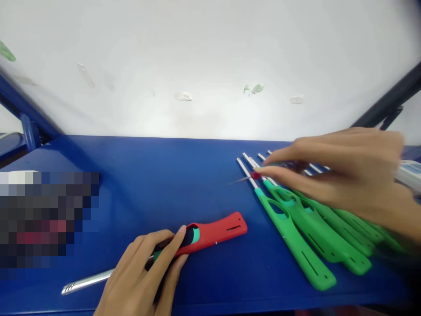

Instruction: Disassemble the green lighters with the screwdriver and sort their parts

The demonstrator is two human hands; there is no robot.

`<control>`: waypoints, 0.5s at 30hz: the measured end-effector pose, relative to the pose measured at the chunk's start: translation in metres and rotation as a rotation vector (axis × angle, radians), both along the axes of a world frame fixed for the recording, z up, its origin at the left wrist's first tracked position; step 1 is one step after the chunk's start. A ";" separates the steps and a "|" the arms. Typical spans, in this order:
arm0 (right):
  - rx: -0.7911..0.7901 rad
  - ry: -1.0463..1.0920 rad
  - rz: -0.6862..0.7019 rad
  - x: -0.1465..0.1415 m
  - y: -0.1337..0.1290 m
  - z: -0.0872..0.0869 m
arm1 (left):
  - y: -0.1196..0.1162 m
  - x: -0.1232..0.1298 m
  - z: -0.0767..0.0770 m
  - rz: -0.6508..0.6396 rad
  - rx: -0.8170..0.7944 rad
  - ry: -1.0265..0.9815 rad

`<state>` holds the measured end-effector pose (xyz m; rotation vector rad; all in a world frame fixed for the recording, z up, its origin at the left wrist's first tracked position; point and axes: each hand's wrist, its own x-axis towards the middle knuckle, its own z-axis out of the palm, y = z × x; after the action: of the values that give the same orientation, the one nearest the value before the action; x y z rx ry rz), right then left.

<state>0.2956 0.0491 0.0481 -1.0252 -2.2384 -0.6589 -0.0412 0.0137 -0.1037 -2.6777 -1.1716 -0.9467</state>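
Observation:
My left hand (144,267) is closed around the neck of a red long-nosed gas lighter (213,232), which lies on the blue tabletop. Its silver tube (87,281) points to the lower left, and a teal trigger shows in the opening. Pinched in my right hand (342,171) is what looks like a small screwdriver (255,175), with a thin shaft and a red collar; its handle is mostly hidden by the fingers and motion blurs it. Below this hand lie several green long-nosed lighters (296,241), side by side, their tubes partly covered.
The blue table (158,175) stands against a white wall (210,52) with peeled patches. Blue frame bars (29,105) rise at the left and dark ones (388,96) at the right. A pixelated area covers the left edge. A whitish object (411,175) sits at far right.

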 end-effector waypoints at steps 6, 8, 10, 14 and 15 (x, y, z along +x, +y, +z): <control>-0.081 -0.191 -0.001 0.009 0.021 -0.031 | 0.000 -0.002 0.000 -0.012 0.021 0.005; -0.150 -0.237 -0.020 0.011 0.027 -0.040 | 0.000 -0.001 0.000 -0.017 0.025 0.001; -0.214 -0.285 -0.044 0.013 0.031 -0.047 | -0.001 0.000 0.002 -0.015 0.019 0.007; -0.356 -0.384 -0.047 0.014 0.037 -0.060 | -0.002 0.001 0.008 -0.011 0.026 0.010; -0.380 -0.401 -0.039 0.014 0.038 -0.064 | -0.001 0.001 0.009 -0.021 0.032 0.010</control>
<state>0.3099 0.0868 -0.0162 -1.2025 -2.7757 -0.4972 -0.0400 0.0124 -0.0943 -2.6724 -1.1189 -0.9448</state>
